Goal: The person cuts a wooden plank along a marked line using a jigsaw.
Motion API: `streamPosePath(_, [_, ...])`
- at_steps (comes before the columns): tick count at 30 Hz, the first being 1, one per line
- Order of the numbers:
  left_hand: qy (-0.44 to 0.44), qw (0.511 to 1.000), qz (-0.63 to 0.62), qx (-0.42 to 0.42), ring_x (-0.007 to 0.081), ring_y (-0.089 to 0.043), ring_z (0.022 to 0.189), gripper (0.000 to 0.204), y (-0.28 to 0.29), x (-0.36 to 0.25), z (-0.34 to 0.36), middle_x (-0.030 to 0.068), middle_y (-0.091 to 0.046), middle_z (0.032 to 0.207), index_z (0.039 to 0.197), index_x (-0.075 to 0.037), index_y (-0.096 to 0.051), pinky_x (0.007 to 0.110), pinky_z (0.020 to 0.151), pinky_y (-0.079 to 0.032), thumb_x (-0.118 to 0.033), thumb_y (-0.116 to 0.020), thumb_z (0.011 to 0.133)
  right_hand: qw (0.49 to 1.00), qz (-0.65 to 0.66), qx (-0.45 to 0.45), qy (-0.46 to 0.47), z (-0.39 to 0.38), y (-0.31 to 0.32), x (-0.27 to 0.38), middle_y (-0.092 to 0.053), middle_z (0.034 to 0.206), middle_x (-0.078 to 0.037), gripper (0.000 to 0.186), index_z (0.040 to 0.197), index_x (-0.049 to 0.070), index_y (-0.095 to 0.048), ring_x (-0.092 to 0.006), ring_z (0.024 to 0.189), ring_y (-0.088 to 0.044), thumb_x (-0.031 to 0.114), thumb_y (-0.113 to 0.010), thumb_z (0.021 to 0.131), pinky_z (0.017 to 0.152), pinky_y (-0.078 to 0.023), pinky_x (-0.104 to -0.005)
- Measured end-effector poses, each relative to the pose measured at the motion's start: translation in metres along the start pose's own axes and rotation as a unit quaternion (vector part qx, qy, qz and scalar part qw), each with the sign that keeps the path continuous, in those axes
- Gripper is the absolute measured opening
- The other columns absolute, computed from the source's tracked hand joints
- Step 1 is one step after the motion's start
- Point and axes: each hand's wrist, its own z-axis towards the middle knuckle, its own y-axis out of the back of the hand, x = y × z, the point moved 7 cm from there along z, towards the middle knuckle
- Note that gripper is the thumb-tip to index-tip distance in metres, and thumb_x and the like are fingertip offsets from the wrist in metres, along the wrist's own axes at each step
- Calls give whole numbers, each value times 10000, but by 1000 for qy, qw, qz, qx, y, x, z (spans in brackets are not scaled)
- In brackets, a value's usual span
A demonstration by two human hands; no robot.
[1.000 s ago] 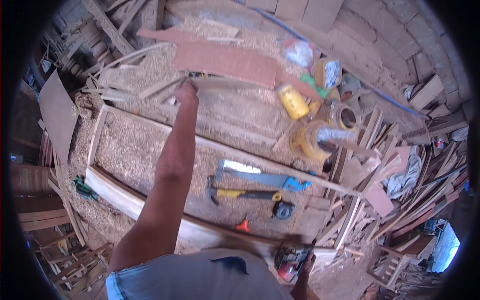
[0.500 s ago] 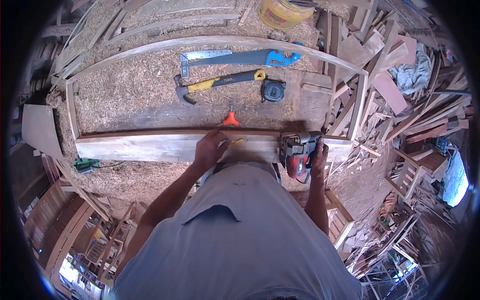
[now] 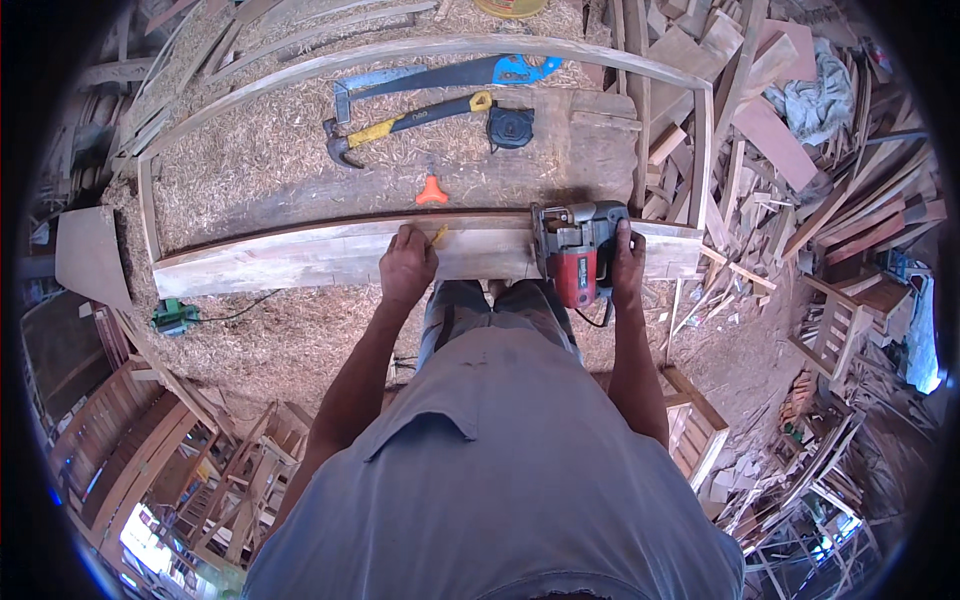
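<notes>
Head view: the left hand (image 3: 406,268) lies palm-down, fingers spread, on a long pale wooden plank (image 3: 300,258) resting on edge along the sawdust-covered worktop (image 3: 260,170); a small yellow pencil (image 3: 439,236) sits just beside its fingertips. The right hand (image 3: 627,262) is closed around the side of a red-and-grey power planer (image 3: 572,248) sitting on the plank, just right of the left hand. The plank looks stiff and fairly heavy, best steadied from above and lifted near both ends. The planer seems dense and hard; its body grip suits a firm hold. Beyond the hands lie a hammer (image 3: 400,124), handsaw (image 3: 450,76) and tape measure (image 3: 511,126).
</notes>
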Motion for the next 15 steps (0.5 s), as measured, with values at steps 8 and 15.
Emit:
streamPosePath(8, [66,996,30,-46,395,-689,864,141,13,22,19,155,-678,924,933,-73,-624,523,746,-556,-145,-717,855,1000,-19,4,23,11,5,-9,-693,1118,-178,688,1251,-53,-608,-244,991,-615,589,-674,1011,915,-512,-389])
streamPosePath(15, [72,997,-38,-12,393,-700,894,175,4,9,19,158,-673,996,1044,-82,-646,516,770,-565,-73,-661,869,1000,-6,23,18,6,2,-2,-668,1099,-164,642,1250,-24,-611,-231,970,-608,570,-680,1017,885,-526,-384])
